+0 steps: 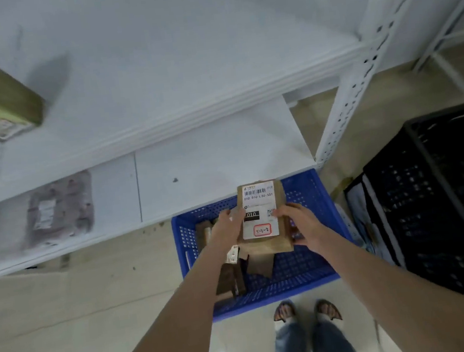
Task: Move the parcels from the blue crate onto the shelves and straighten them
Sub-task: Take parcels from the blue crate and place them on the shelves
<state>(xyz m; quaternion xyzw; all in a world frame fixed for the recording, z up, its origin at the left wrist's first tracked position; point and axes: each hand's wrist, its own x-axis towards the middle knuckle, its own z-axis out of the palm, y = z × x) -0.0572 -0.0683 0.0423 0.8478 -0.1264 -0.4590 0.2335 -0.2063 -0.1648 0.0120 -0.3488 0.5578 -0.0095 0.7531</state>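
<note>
Over the blue crate (pixel 309 193) on the floor, both hands held a brown parcel (pixel 261 216) in the air, label side up at the head camera. Its long axis ran away from the person, barcode end pointing at the lower shelf (pixel 209 164). The left hand (pixel 226 227) and right hand (pixel 299 223) gripped its long edges, thumbs on top of the label and the other fingers hidden underneath, with a few more parcels (pixel 230 277) down in the crate.
</note>
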